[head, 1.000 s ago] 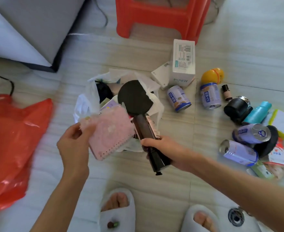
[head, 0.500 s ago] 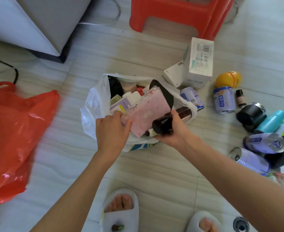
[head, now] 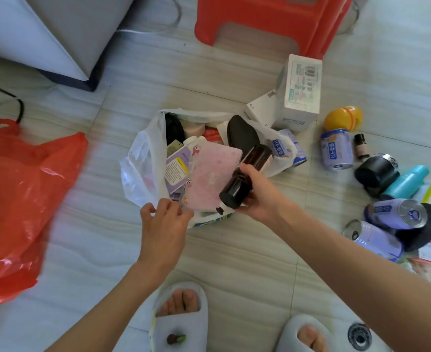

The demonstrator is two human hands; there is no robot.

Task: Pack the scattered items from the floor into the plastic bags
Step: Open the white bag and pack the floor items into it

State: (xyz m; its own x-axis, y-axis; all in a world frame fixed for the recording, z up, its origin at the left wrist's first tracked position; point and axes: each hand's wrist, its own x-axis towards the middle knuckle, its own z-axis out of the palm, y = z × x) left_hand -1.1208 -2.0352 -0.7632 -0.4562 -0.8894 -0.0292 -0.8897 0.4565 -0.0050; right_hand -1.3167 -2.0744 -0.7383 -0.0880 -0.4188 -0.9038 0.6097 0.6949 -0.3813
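**Dark bottle held over the stuffed white bag**

The right hand (head: 256, 193) had its fingers curled round a dark brown bottle (head: 244, 177), which lay tilted with its base toward the camera and its far end over the mouth of the white plastic bag (head: 139, 168). The left hand (head: 165, 222) hovered at the bag's near edge, fingers loosely bent and thumb apart; whether it pinched the plastic could not be told. Inside the bag a pink notebook (head: 214, 174) leaned against the bottle, with a purple-and-white carton (head: 177, 166) to its left and a black oval object (head: 242, 134) behind it.

A red plastic bag (head: 24, 194) lay crumpled on the floor (head: 234, 262) well to the left. To the right, scattered items lay on the tiles: a white box (head: 302, 94) standing near a red stool (head: 272, 19), a blue-and-white can (head: 336, 149) just below a yellow ball (head: 343, 118), a small dark vial (head: 361, 146), a black jar (head: 376, 171) touching a teal bottle (head: 407, 182), and two purple cans (head: 394, 214) lying on their sides. Both feet wore white slippers (head: 181, 318) at the bottom edge.
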